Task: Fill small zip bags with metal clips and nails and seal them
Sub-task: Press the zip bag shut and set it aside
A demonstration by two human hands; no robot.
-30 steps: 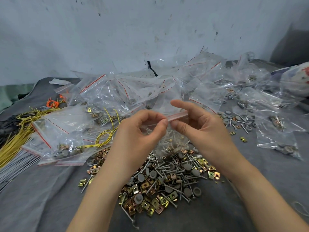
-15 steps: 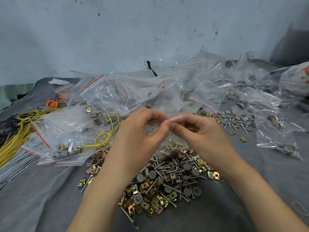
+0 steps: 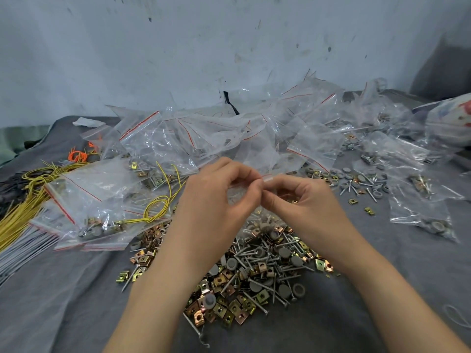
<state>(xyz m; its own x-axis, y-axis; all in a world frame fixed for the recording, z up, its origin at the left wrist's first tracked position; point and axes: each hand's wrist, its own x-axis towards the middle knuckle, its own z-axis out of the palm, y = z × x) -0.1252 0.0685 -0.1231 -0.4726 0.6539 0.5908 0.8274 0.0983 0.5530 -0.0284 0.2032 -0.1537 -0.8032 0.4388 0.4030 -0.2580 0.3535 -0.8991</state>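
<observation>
While your left hand (image 3: 216,202) and right hand (image 3: 308,205) pinch one zip bag (image 3: 267,178) at its seal, loose clips and nails (image 3: 254,273) lie at six o'clock.

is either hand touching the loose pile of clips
No, the left hand and right hand pinch a zip bag above the pile.
</observation>
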